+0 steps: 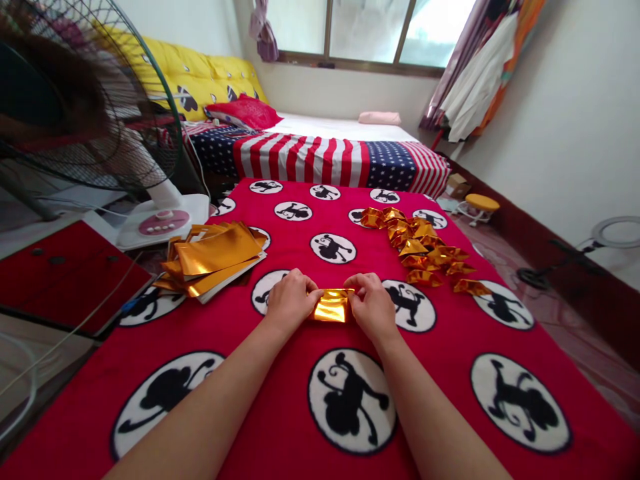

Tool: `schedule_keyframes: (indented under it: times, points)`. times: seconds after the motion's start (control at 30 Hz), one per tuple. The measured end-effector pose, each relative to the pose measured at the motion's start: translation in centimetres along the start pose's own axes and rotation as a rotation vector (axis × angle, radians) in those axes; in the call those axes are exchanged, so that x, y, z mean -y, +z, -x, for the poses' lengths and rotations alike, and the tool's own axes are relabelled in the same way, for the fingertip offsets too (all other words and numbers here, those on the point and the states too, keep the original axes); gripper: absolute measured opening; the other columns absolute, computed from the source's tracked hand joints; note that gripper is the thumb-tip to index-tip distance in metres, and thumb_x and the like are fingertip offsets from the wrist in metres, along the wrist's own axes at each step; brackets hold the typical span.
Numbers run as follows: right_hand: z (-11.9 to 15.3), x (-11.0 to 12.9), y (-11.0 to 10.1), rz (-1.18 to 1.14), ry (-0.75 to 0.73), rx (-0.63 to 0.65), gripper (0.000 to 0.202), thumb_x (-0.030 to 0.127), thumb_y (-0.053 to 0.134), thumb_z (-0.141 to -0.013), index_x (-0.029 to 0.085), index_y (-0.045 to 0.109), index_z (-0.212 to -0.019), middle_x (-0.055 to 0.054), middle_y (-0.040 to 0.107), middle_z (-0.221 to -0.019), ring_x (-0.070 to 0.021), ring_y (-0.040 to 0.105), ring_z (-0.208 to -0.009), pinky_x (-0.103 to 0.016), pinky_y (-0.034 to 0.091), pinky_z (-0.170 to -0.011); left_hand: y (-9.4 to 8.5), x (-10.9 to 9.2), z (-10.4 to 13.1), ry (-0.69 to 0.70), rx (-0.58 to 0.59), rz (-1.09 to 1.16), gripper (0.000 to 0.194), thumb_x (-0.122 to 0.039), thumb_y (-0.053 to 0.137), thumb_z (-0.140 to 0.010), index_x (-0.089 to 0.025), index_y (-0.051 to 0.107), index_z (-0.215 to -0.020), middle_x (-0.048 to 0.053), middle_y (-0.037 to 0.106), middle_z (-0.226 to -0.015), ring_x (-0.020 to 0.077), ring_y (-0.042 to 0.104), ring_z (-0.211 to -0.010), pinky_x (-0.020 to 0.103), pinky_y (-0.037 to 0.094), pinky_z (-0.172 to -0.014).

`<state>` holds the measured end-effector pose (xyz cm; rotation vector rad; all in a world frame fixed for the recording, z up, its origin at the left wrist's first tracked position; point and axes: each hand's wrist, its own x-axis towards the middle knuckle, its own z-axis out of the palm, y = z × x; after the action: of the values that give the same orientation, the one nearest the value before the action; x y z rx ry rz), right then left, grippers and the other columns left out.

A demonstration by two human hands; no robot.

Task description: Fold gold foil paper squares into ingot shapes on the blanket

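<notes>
Between my two hands lies a small folded sheet of gold foil paper (332,307), shiny and roughly rectangular, at the middle of the red cloth. My left hand (293,301) pinches its left end between thumb and fingers. At the right end, my right hand (373,305) grips it the same way. A stack of flat gold foil sheets (220,252) sits to the left of my left hand, some with pale edges showing. Several folded gold paper ingots (415,247) form a loose heap beyond my right hand.
The red cloth (280,400) bears black figures in white circles. A fan (165,200) with blurred blades stands at the left beside a red-topped cabinet (70,267). Behind is a bed (320,160) with a striped cover; a yellow stool (481,203) and a ring light (617,231) are at the right.
</notes>
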<state>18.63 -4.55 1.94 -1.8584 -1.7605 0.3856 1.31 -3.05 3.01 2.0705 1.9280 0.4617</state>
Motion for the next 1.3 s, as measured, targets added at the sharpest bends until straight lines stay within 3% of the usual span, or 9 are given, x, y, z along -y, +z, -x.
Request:
schedule_keyframes:
  times: [0.13, 0.37, 0.63, 0.8, 1.03, 1.17, 1.3]
  points:
    - [0.4, 0.5, 0.0, 0.076, -0.080, 0.016, 0.026, 0.011, 0.052, -0.082, 0.026, 0.073, -0.083, -0.002, 0.061, -0.092, -0.0164, 0.057, -0.091, -0.025, 0.040, -0.073, 0.0, -0.1, 0.1, 0.005, -0.005, -0.020, 0.022, -0.044, 0.062, -0.082, -0.027, 0.075, -0.081, 0.003, 0.065, -0.095, 0.0191, 0.064, -0.085, 0.027, 0.047, -0.069]
    - [-0.3, 1.7, -0.2, 0.280, -0.104, 0.063, 0.023, 0.017, 0.052, -0.081, 0.024, 0.073, -0.085, -0.005, 0.065, -0.092, -0.0198, 0.060, -0.090, -0.028, 0.041, -0.071, 0.0, -0.9, 0.7, 0.113, -0.091, -0.157, 0.020, -0.037, 0.059, -0.085, -0.023, 0.073, -0.083, 0.005, 0.063, -0.094, 0.0199, 0.064, -0.086, 0.028, 0.047, -0.070]
    - [-1.8, 2.8, -0.5, 0.298, 0.034, 0.200, 0.022, 0.043, 0.064, -0.075, 0.025, 0.076, -0.075, -0.007, 0.069, -0.092, -0.0214, 0.066, -0.081, -0.027, 0.040, -0.061, 0.0, -0.8, 0.0, 0.055, 0.001, -0.099, 0.025, -0.046, 0.062, -0.081, -0.024, 0.074, -0.083, 0.005, 0.073, -0.087, 0.0231, 0.067, -0.085, 0.029, 0.048, -0.070]
    - [-2.4, 2.1, -0.9, 0.186, 0.056, 0.282, 0.011, 0.030, 0.067, -0.070, 0.027, 0.077, -0.074, -0.002, 0.072, -0.077, -0.0167, 0.066, -0.072, -0.024, 0.036, -0.055, -0.4, -0.7, -0.2, 0.032, 0.040, -0.072, 0.023, -0.044, 0.064, -0.080, -0.024, 0.075, -0.083, 0.005, 0.074, -0.088, 0.0222, 0.067, -0.083, 0.029, 0.047, -0.069]
    - [-3.6, -0.5, -0.4, -0.074, 0.032, 0.367, 0.028, 0.010, 0.058, -0.064, 0.023, 0.077, -0.080, 0.000, 0.072, -0.069, -0.0138, 0.064, -0.066, -0.020, 0.037, -0.054, -0.5, -0.3, -0.1, 0.061, 0.048, -0.046, 0.018, -0.038, 0.064, -0.080, -0.025, 0.075, -0.085, 0.004, 0.073, -0.090, 0.0204, 0.066, -0.084, 0.028, 0.046, -0.071]
    - [-3.4, -0.6, -0.2, -0.094, 0.037, 0.338, 0.033, 0.006, 0.055, -0.062, 0.023, 0.078, -0.079, 0.000, 0.073, -0.072, -0.0133, 0.064, -0.065, -0.020, 0.038, -0.054, -0.6, -0.4, 0.0, 0.093, 0.041, -0.062, 0.017, -0.032, 0.059, -0.083, -0.025, 0.075, -0.085, 0.004, 0.073, -0.090, 0.0208, 0.066, -0.086, 0.028, 0.046, -0.073]
    - [-3.1, 0.5, -0.7, -0.023, 0.073, 0.326, 0.031, 0.008, 0.056, -0.062, 0.024, 0.078, -0.077, -0.001, 0.074, -0.072, -0.0145, 0.065, -0.067, -0.021, 0.038, -0.055, -0.3, -1.2, -0.3, 0.055, 0.021, -0.093, 0.030, -0.046, 0.055, -0.086, -0.024, 0.074, -0.085, 0.007, 0.073, -0.089, 0.0221, 0.067, -0.085, 0.029, 0.047, -0.073]
